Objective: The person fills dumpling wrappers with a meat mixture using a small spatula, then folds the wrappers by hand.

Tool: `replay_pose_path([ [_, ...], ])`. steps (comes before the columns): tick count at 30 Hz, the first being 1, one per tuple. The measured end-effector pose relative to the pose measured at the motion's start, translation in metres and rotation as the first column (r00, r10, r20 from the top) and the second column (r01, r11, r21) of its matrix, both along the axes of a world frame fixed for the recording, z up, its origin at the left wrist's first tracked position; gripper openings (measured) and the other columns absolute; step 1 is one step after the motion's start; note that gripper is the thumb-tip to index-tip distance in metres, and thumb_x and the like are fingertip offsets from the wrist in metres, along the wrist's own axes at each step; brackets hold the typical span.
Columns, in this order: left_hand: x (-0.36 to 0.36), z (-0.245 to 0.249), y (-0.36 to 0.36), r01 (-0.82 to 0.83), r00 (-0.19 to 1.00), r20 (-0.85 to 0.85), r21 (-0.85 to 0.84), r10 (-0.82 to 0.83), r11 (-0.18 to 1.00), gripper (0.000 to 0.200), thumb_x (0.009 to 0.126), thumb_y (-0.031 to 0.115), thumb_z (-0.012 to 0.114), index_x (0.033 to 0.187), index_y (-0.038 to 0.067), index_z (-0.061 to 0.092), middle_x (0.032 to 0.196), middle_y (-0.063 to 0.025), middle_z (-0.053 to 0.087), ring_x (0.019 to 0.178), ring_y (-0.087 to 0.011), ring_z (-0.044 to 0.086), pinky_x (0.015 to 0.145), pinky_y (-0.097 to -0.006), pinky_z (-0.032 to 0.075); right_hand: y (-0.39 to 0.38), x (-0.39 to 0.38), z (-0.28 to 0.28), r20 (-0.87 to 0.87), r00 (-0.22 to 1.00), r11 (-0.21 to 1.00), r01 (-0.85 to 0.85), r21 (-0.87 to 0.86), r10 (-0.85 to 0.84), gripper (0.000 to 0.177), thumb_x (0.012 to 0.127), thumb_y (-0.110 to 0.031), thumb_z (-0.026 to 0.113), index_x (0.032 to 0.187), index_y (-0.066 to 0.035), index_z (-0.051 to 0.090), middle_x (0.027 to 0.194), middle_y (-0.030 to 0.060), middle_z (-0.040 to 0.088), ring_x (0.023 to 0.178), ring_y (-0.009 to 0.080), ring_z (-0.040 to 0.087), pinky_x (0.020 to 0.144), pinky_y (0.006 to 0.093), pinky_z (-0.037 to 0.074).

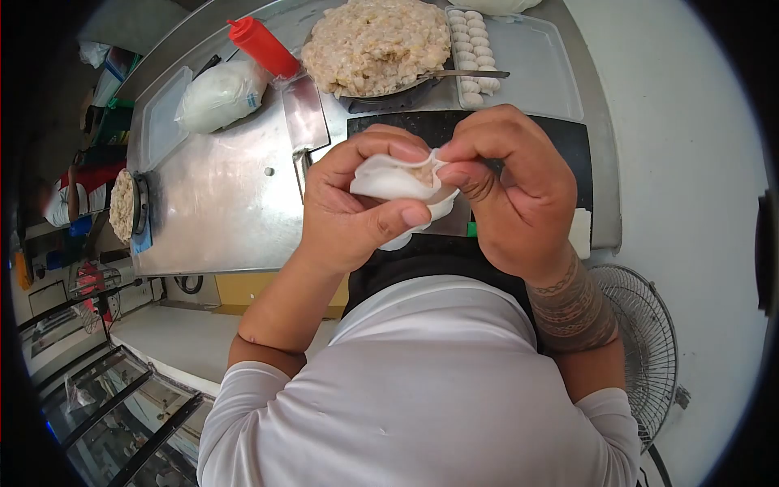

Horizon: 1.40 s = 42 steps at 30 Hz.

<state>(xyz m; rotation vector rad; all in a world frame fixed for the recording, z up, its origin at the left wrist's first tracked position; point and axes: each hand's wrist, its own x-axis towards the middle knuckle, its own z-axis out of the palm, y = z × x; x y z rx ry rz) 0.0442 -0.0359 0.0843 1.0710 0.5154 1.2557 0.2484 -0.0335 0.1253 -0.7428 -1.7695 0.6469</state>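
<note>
A thin white dough wrapper [381,180] with pale filling inside is held up in front of my torso. My left hand [349,195] cups it from the side, thumb along the near face and fingers behind. With thumb and index finger, my right hand [511,183] pinches the wrapper's right edge, where it is gathered into folds. The wrapper's left part still gapes. More white dough shows beneath the hands, partly hidden. Beyond them stands a heaped mound of chopped filling [377,45], with a flat metal blade [466,74] resting at its right edge.
On the steel table [219,203] lie a cleaver [306,118], a red squeeze bottle [264,49] and bagged dough [223,96]. A plastic tray [548,69] holds several dumplings [475,49]. A black board [578,154] lies under my hands. A fan [645,341] stands right; another person [73,191] is far left.
</note>
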Motion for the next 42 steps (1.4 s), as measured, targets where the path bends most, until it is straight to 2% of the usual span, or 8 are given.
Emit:
replay_pose_path([
  [3,-0.002,-0.003,0.008,0.077,0.996,-0.065,0.225,-0.064,0.971,0.049,0.077,0.014,0.093,0.118,0.004,0.068,0.122,-0.0138,0.066,0.113,-0.0219,0.065,0.097,-0.0358,0.053,-0.002,-0.004,0.004,-0.096,0.995,0.989,-0.051,-0.140,0.038,0.013,0.097,-0.010,0.072,0.095,0.001,0.064,0.093,0.0086,0.064,0.083,0.0184,0.060,0.077,0.0289,0.049],
  [9,0.017,0.005,-0.004,-0.079,0.972,0.215,-0.099,0.099,0.992,0.044,0.076,0.011,0.093,0.114,0.002,0.070,0.122,-0.0140,0.067,0.112,-0.0222,0.066,0.097,-0.0360,0.053,-0.002,-0.002,-0.002,0.004,1.000,0.990,-0.013,-0.138,0.013,0.011,0.097,-0.008,0.071,0.096,0.001,0.064,0.094,0.0084,0.064,0.084,0.0171,0.059,0.077,0.0282,0.049],
  [17,-0.007,0.001,0.011,0.001,0.981,-0.189,0.242,0.046,0.970,0.043,0.077,0.008,0.091,0.115,0.000,0.072,0.120,-0.0129,0.067,0.110,-0.0209,0.066,0.095,-0.0339,0.055,0.002,-0.011,-0.004,-0.092,0.993,0.989,0.066,-0.131,-0.079,0.009,0.095,-0.006,0.072,0.095,0.000,0.065,0.091,0.0087,0.065,0.081,0.0202,0.062,0.075,0.0300,0.051],
  [23,0.005,0.003,0.002,-0.102,0.980,0.162,-0.104,0.118,0.989,0.040,0.077,0.006,0.090,0.111,0.001,0.070,0.120,-0.0164,0.068,0.112,-0.0235,0.067,0.097,-0.0375,0.056,0.000,-0.013,-0.004,-0.013,0.999,0.987,0.049,-0.151,-0.052,0.009,0.092,-0.006,0.073,0.096,-0.001,0.067,0.089,0.0095,0.067,0.080,0.0240,0.065,0.073,0.0317,0.053],
  [27,-0.008,0.002,0.006,-0.044,0.998,-0.042,0.028,0.045,0.999,0.039,0.078,0.004,0.089,0.111,0.001,0.070,0.117,-0.0163,0.068,0.115,-0.0245,0.065,0.099,-0.0384,0.055,0.003,-0.015,-0.004,-0.006,0.996,0.996,0.092,0.002,-0.092,0.008,0.092,-0.003,0.072,0.096,-0.001,0.066,0.088,0.0103,0.066,0.078,0.0242,0.064,0.069,0.0325,0.052],
  [32,-0.013,-0.002,0.018,0.025,0.989,-0.144,0.277,0.016,0.961,0.036,0.081,0.005,0.088,0.111,0.001,0.069,0.120,-0.0170,0.069,0.112,-0.0241,0.068,0.092,-0.0346,0.058,0.000,-0.020,-0.001,0.011,0.995,0.990,0.095,-0.108,-0.094,0.008,0.092,-0.002,0.071,0.098,-0.002,0.066,0.091,0.0105,0.066,0.078,0.0243,0.064,0.069,0.0333,0.053],
  [34,0.002,-0.003,0.010,-0.066,0.959,0.269,-0.086,0.087,0.994,0.037,0.083,0.008,0.087,0.114,0.001,0.070,0.124,-0.0193,0.069,0.105,-0.0226,0.071,0.079,-0.0288,0.061,0.002,-0.020,-0.004,0.039,0.997,0.991,0.078,-0.111,-0.074,0.008,0.092,-0.003,0.071,0.098,-0.002,0.066,0.091,0.0103,0.066,0.079,0.0245,0.064,0.070,0.0335,0.053],
  [42,-0.011,-0.010,0.009,-0.044,0.997,0.058,-0.066,0.047,0.997,0.046,0.083,0.015,0.088,0.121,-0.001,0.066,0.125,-0.0200,0.069,0.102,-0.0202,0.071,0.070,-0.0283,0.062,0.007,-0.018,-0.002,0.054,0.995,0.996,0.086,-0.029,-0.084,0.007,0.100,-0.005,0.066,0.099,0.001,0.065,0.093,0.0085,0.066,0.082,0.0173,0.061,0.076,0.0275,0.050],
])
